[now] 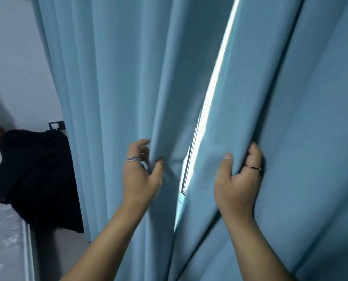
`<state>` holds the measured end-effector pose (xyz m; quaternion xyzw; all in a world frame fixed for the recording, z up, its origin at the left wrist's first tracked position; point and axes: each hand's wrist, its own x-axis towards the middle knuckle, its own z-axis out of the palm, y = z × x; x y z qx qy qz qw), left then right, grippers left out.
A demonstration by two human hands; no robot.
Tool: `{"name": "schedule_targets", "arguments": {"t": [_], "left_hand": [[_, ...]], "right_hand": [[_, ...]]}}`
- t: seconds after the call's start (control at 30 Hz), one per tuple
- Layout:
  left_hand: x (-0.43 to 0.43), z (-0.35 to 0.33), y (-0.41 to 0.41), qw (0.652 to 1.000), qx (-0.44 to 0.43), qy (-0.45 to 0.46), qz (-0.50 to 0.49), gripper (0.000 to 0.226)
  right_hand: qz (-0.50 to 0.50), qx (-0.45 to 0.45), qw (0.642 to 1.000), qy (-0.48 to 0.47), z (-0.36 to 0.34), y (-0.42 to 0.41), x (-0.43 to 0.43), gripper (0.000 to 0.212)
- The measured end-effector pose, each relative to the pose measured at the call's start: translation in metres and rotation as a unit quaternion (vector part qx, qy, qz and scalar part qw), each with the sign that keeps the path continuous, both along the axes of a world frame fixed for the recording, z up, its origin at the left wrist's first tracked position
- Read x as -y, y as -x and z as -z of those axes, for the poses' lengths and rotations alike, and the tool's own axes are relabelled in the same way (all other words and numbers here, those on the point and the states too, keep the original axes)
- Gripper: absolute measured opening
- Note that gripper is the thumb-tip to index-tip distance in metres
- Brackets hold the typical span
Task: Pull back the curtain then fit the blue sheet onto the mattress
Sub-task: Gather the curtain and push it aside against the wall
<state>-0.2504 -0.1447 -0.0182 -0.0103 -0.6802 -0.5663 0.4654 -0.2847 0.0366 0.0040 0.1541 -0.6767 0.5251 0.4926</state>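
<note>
A pale wall (12, 67) is seen far left of the bright gap (215, 78) parted in the blue curtain (118, 78). Cloth just left of the gap is gripped in the left hand (140, 177), fingers curled. Cloth just right of the gap is bunched in the right hand (236, 183). A black garment (37, 175) is hung well left of the gap.

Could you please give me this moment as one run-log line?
phase: curtain pull | left hand: grips left curtain panel | right hand: grips right curtain panel | gap: narrow, daylight showing
</note>
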Motion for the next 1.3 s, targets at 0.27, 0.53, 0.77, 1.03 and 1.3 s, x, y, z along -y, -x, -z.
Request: {"name": "schedule_targets", "arguments": {"t": [0.27,0.53,0.77,1.03,1.3], "left_hand": [[-0.04,-0.001,0.004,0.933,-0.182,0.279,-0.137,0.029],[-0.072,-0.004,0.038,0.951,0.027,0.141,0.274,0.057],[-0.097,-0.02,0.109,0.946,-0.033,0.018,0.321,0.038],[-0.111,-0.022,0.149,0.917,-0.167,0.059,0.358,0.015],[-0.153,-0.019,0.136,0.749,-0.003,-0.003,0.663,0.009]], "right_hand": [[-0.02,0.029,0.999,0.002,-0.001,0.003,-0.027,0.021],[-0.061,0.077,0.995,-0.029,0.006,0.017,-0.034,0.029],[0.001,0.142,0.987,-0.069,0.011,0.032,-0.052,0.032],[0.135,0.144,0.977,0.077,0.01,0.033,-0.032,0.007],[0.213,0.151,0.947,0.187,-0.003,-0.017,-0.03,0.017]]}}
